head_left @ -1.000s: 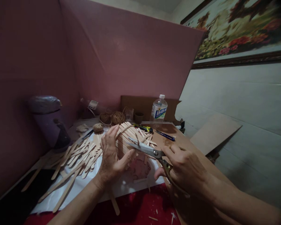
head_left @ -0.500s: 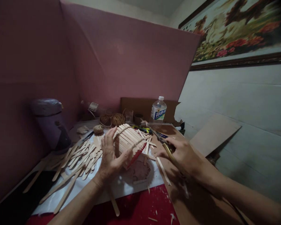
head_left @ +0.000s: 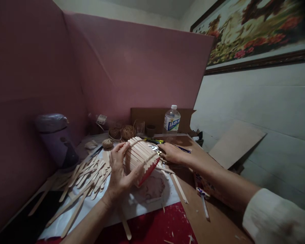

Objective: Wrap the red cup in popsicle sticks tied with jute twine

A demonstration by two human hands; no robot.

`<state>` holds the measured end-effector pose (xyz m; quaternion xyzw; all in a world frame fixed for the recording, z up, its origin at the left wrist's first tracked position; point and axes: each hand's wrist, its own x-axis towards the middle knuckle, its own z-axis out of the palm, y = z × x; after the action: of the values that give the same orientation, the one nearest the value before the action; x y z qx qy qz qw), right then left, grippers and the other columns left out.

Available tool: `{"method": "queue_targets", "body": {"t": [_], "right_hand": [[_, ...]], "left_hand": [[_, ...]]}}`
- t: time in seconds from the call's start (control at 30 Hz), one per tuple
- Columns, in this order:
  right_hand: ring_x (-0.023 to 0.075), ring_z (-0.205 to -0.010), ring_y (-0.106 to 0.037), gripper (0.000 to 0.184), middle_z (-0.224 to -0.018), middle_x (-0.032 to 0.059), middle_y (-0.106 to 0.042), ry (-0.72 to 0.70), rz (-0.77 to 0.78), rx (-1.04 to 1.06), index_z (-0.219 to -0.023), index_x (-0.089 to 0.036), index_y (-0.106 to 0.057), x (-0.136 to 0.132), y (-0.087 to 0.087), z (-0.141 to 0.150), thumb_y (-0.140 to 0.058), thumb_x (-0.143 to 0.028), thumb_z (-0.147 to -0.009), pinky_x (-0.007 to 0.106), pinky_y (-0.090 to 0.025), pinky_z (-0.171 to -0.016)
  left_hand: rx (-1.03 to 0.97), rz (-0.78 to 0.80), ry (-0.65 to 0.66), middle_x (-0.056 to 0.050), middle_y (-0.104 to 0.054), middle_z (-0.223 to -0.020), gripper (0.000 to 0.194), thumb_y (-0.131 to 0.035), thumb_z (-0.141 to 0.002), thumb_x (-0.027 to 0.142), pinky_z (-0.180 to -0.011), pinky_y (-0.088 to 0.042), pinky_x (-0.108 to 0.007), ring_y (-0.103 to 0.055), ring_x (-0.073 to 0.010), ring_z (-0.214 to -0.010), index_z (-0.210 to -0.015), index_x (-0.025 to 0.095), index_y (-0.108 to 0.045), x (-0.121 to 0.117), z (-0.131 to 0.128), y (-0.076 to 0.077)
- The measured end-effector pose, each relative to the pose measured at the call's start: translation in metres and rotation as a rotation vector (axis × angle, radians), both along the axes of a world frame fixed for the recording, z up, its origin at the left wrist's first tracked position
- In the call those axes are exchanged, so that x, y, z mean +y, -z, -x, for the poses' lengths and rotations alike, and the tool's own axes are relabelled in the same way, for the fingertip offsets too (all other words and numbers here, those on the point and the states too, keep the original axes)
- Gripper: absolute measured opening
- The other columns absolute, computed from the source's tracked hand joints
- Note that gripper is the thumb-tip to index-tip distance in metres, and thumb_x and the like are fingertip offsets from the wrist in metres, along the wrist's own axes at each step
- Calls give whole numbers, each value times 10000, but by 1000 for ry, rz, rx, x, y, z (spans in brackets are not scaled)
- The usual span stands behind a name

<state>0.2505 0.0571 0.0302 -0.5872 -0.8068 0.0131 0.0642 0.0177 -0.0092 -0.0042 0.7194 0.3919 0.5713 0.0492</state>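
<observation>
My left hand [head_left: 119, 173] is closed round a curved shell of glued wooden craft sticks [head_left: 139, 156] with a red lower edge, held tilted above a white sheet [head_left: 142, 203]. My right hand [head_left: 173, 154] reaches forward to the right of the shell, low over the brown tabletop. It lies closed on the handles of the scissors [head_left: 154, 148], whose metal blades stick out to the left beside the shell.
Loose craft sticks [head_left: 88, 174] lie heaped to the left. Behind stand a water bottle [head_left: 171, 122], twine balls [head_left: 128, 131], a yellow utility knife [head_left: 155, 140], a blue pen [head_left: 183, 149] and a purple container [head_left: 54, 135]. A board [head_left: 235, 142] leans at right.
My right hand has carried the scissors away from the shell, forward and down towards the tabletop. My left hand has tipped the stick shell up and holds it in about the same place.
</observation>
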Motion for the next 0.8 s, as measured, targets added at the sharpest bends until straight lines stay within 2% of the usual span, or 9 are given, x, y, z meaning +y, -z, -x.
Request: {"method": "queue_targets", "body": {"t": [0.07,0.1,0.17,0.23,0.3,0.4,0.53,0.67,0.8], "right_hand": [[267,-992,-612,194,-1009,148,-677,0,-44,18,-965,-148,-702,-8,-14,2,-560,-139,-833,322,-433,-801],[262,-1041,-595,217,-1065,148,-659,-13,-78,44,-994,-151,-700,-14,-22,2,-524,-143,-868,330,-437,-838],[191,-1094,-573,282,-1188,92,-617,-99,-138,138,-1163,-207,-640,-30,-36,2,-451,-232,-955,294,-449,-894],[171,-1046,-601,306,-1181,76,-615,-420,-91,384,-1207,-210,-621,-46,-41,2,-551,-311,-927,294,-490,-881],[187,-1086,-593,404,-1214,86,-605,-586,-103,457,-1245,-211,-603,-59,-37,2,-663,-323,-861,336,-487,-940],[210,-1098,-586,398,-1219,115,-611,-598,-263,428,-1249,-197,-593,-72,-24,7,-661,-231,-858,381,-510,-925],[192,-1009,-619,289,-1116,120,-659,-538,-421,370,-1182,-162,-614,-79,-11,13,-542,-105,-908,364,-553,-835],[185,-951,-645,263,-1051,124,-682,-520,-557,330,-1135,-145,-636,-83,-7,15,-508,-77,-916,347,-566,-786],[186,-905,-658,242,-1012,130,-695,-513,-615,295,-1101,-131,-665,-90,-6,16,-525,-76,-911,327,-566,-750]], "left_hand": [[-1,5,-9,-108,-430,-1328,581,-653,-797,397,-1086,-303,-537,-398,-309,-1260,-1319,255,-444,0,0,0],[-1,10,-14,-106,-432,-1325,584,-659,-793,400,-1083,-306,-536,-400,-308,-1255,-1318,256,-445,0,-1,0],[-7,23,-26,-103,-431,-1324,592,-668,-788,408,-1080,-312,-531,-401,-306,-1252,-1316,256,-448,0,-1,1],[-23,40,-28,-101,-428,-1331,568,-651,-803,415,-1083,-307,-530,-396,-305,-1260,-1312,255,-457,0,-2,1],[-43,41,-10,-99,-431,-1336,494,-593,-848,407,-1089,-300,-528,-394,-298,-1271,-1301,255,-470,0,-3,1],[-87,38,19,-94,-453,-1319,364,-502,-903,352,-1094,-306,-513,-410,-279,-1272,-1252,250,-508,-2,-4,-2],[-126,66,43,-94,-466,-1310,320,-543,-864,301,-1088,-322,-506,-423,-279,-1265,-1178,244,-539,-7,-6,-6],[-120,65,76,-89,-465,-1299,323,-571,-827,272,-1082,-329,-501,-423,-278,-1259,-1148,251,-541,-12,-8,-10],[-113,81,84,-79,-472,-1253,352,-601,-808,278,-1077,-329,-484,-428,-268,-1238,-1153,253,-537,-15,-9,-13]]}}
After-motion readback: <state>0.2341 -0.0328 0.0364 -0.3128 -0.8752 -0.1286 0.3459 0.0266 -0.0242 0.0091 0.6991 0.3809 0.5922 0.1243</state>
